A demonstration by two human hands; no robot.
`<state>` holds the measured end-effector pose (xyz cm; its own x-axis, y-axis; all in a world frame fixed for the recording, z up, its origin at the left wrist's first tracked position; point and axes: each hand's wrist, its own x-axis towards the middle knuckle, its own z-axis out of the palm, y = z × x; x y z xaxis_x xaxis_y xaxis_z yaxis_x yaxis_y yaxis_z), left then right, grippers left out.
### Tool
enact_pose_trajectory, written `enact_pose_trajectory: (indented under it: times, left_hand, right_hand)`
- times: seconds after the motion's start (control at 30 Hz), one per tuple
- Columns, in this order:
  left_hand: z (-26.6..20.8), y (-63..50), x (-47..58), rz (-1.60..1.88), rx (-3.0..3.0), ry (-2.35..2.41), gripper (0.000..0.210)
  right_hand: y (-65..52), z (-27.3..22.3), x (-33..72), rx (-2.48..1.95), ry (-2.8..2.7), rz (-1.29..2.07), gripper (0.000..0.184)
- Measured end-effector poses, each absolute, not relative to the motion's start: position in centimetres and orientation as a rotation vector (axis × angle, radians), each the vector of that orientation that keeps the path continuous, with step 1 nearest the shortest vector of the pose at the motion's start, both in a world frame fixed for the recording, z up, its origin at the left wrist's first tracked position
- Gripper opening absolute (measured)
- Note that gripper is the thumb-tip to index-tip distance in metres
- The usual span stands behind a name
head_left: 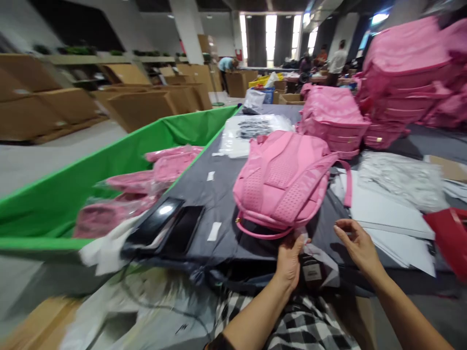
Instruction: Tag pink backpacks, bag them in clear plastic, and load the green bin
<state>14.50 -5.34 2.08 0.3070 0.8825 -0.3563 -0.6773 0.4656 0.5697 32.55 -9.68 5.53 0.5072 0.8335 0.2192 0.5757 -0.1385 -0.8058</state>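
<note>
A pink backpack (pixel 280 175) lies on the grey-covered table, its straps and padded back facing up. At its near edge, my left hand (pixel 289 262) is closed, with thumb and fingers pinched on a thin white sheet (pixel 321 255), which hangs over the table edge. Whether that sheet is paper or plastic I cannot tell. Below it shows a dark item with a white label (pixel 312 272). My right hand (pixel 359 243) hovers to the right of the backpack, fingers loosely curled and apart from the thumb, holding nothing visible. One loose pink strap (pixel 348 187) hangs toward that hand.
White sheets (pixel 390 209) and a clear bag (pixel 401 180) lie right, near a red item (pixel 450 238). More pink backpacks (pixel 333 116) are stacked behind. Two phones (pixel 184 229) lie left, beside a green-walled bin (pixel 109 146) with bagged pink items. People work far back.
</note>
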Motion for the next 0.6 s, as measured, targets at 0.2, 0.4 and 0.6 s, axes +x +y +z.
enact_pose_trajectory:
  times: [0.2, 0.4, 0.6]
  left_hand:
    - [1.3, -5.8, 13.1, 1.003, 0.427, 0.87, 0.059]
    - [1.2, -6.0, 13.1, 0.974, 0.446, 0.943, 0.067]
    - [1.2, -6.0, 13.1, 0.998, 0.464, 0.965, 0.07]
  right_hand:
    - [-22.0, 10.9, 47.3, -2.258, -0.695, -0.201, 0.052]
    - [-28.3, 13.0, 55.3, -2.544, -0.414, -0.185, 0.034]
    - [-27.8, 10.1, 57.9, -2.459, -0.326, -0.015, 0.03]
